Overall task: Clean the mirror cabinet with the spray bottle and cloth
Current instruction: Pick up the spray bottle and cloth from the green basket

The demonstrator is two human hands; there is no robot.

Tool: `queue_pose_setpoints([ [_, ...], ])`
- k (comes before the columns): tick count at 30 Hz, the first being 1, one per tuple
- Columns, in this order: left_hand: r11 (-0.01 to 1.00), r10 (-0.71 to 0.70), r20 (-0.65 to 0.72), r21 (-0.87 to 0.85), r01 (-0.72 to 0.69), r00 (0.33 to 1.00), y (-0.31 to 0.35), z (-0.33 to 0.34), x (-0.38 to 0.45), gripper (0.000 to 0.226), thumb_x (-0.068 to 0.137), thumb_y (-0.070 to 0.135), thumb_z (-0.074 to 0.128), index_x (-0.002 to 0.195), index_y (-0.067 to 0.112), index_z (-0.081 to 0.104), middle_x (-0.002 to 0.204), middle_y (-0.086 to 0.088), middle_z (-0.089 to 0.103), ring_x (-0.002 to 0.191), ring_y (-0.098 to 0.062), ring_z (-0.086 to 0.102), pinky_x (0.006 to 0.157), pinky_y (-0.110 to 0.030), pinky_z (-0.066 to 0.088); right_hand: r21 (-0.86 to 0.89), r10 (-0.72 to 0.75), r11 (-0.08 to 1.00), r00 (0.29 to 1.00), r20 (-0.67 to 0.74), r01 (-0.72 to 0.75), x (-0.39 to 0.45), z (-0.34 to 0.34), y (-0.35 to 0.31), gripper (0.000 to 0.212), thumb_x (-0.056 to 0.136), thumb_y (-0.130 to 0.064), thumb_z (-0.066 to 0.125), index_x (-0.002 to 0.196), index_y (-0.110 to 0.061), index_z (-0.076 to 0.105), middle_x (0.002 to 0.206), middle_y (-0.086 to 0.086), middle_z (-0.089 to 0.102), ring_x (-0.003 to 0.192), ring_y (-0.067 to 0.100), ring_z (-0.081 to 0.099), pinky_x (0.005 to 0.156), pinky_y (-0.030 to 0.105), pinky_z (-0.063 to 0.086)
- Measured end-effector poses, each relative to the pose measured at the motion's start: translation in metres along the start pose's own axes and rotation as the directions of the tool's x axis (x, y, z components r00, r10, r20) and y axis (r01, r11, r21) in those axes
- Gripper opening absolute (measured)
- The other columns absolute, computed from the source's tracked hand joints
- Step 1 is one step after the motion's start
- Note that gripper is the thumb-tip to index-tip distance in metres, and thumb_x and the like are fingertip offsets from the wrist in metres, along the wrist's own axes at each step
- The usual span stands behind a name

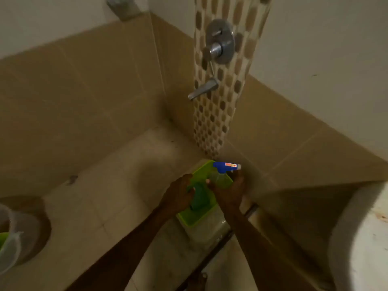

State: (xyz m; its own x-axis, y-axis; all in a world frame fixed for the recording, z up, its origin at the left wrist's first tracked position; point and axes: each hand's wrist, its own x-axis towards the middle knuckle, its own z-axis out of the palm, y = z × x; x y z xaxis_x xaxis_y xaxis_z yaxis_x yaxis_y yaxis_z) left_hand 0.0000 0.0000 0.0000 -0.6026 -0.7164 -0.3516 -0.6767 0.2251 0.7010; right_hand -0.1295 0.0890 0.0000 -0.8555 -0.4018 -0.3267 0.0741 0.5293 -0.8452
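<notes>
**Hands at the green tray by the shower wall**

Hands meet low over a lime-green tray [194, 220], a shallow rectangular plastic piece with a raised rim that sits on the pale tiled floor [117, 185] close to the corner where the two walls join. The right hand [230, 193] curls around the clear body of the bottle [220, 176], whose blue spray head points right, toward the tan wall tile; the bottle stands upright at the tray's far end. The left hand [179, 193] closes its fingers on a darker green cloth [199, 198] lying in the tray's middle, soft and bunched in shape. The two hands are just beside each other, nearly touching.

Behind the tray rises a narrow strip of mosaic [212, 114], small rounded brown and cream pieces, carrying a round chrome mixer [220, 42] and below it a chrome spout [202, 90] that juts out left. The tan wall tiles are smooth and large, with white wall above them. The tray's right edge lies near the wall base, leaving little room there. To the left the floor runs open and wide as far as a translucent bucket [9, 238] at the frame's left edge. A white curved basin [361, 238], its surface stained, crowds the lower right, close to the right forearm. A dark drain [71, 179] marks the floor well apart from the tray.
</notes>
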Motion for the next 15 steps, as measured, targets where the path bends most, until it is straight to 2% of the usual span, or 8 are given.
queue_pose_setpoints([
  [3, 0.999, -0.028, 0.004, 0.036, 0.028, 1.000, -0.033, 0.029, 0.028, 0.047, 0.093, 0.016, 0.055, 0.138, 0.009, 0.044, 0.136, -0.012, 0.051, 0.124, -0.025, 0.049, 0.102, -0.036, 0.039, -0.020, -0.003, 1.000, 0.999, -0.032, 0.002, 0.022, 0.034, 0.018, 0.121, 0.058, -0.036, 0.094, 0.153, -0.009, 0.024, 0.149, 0.015, 0.043, 0.137, 0.032, 0.044, 0.106, 0.051, 0.041],
  [6, 0.992, -0.055, 0.038, 0.118, 0.050, 0.998, -0.059, 0.059, 0.047, 0.047, 0.095, 0.018, 0.050, 0.141, 0.010, 0.040, 0.142, -0.010, 0.045, 0.131, -0.023, 0.042, 0.107, -0.029, 0.030, -0.091, -0.009, 0.996, 0.991, -0.131, -0.003, 0.034, 0.062, 0.036, 0.126, 0.056, -0.058, 0.087, 0.154, -0.016, 0.021, 0.153, 0.008, 0.041, 0.138, 0.031, 0.043, 0.105, 0.051, 0.041],
  [8, 0.986, -0.049, 0.042, 0.160, 0.042, 0.998, -0.071, 0.078, 0.060, 0.049, 0.095, 0.018, 0.049, 0.142, 0.009, 0.037, 0.142, -0.011, 0.044, 0.131, -0.024, 0.040, 0.106, -0.029, 0.028, -0.102, -0.027, 0.995, 0.980, -0.198, 0.007, 0.040, 0.073, 0.046, 0.127, 0.057, -0.064, 0.083, 0.155, -0.017, 0.018, 0.153, 0.006, 0.040, 0.137, 0.031, 0.044, 0.103, 0.052, 0.041],
  [11, 0.973, -0.065, 0.071, 0.227, 0.047, 0.995, -0.086, 0.100, 0.076, 0.056, 0.089, 0.017, 0.052, 0.142, 0.008, 0.034, 0.139, -0.014, 0.043, 0.127, -0.030, 0.041, 0.102, -0.035, 0.033, -0.104, -0.062, 0.994, 0.961, -0.269, 0.035, 0.052, 0.082, 0.063, 0.116, 0.067, -0.063, 0.078, 0.155, -0.016, 0.018, 0.149, 0.007, 0.047, 0.130, 0.034, 0.052, 0.101, 0.052, 0.044],
  [15, 0.933, -0.092, 0.080, 0.354, 0.058, 0.993, -0.097, 0.127, 0.085, 0.074, 0.083, 0.027, 0.059, 0.144, 0.007, 0.022, 0.144, -0.013, 0.029, 0.129, -0.032, 0.033, 0.100, -0.042, 0.037, -0.038, -0.138, 0.990, 0.939, -0.315, 0.133, 0.066, 0.086, 0.073, 0.093, 0.086, -0.045, 0.070, 0.154, -0.011, 0.017, 0.137, 0.016, 0.059, 0.119, 0.040, 0.060, 0.094, 0.051, 0.050],
])
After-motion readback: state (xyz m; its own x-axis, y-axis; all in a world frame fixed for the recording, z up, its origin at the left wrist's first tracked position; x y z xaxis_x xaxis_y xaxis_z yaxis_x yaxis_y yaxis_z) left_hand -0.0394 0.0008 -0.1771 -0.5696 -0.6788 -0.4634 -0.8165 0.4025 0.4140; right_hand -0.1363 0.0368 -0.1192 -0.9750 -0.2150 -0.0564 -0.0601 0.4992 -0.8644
